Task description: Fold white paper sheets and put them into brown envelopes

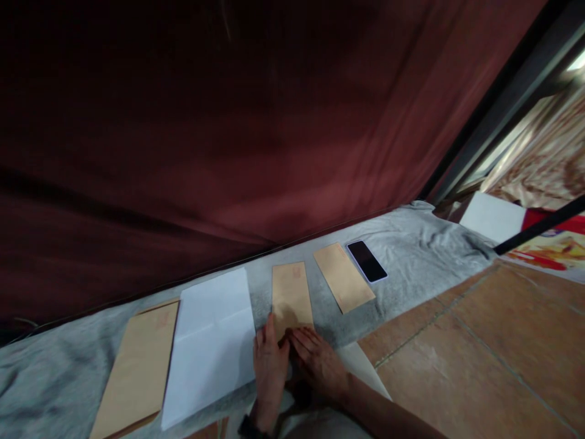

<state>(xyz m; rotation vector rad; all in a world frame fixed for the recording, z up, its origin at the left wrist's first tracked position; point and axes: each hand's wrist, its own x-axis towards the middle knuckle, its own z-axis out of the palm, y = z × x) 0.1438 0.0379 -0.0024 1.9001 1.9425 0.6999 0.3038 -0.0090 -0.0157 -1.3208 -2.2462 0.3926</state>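
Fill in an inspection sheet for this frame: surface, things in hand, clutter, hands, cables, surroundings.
Surface: grey cloth, creased, spread along the floor edge.
Things in hand: middle envelope, brown, lying flat; both hands rest on its near end.
Clutter: stack of envelopes at far left, white sheet beside it, another envelope to the right, then a dark phone, screen off.
Hands: left hand flat, fingers extended; right hand flat beside it, touching it.
Cables: nothing seen.
Surroundings: dark red curtain behind, brown tiled floor at right, white paper further off.
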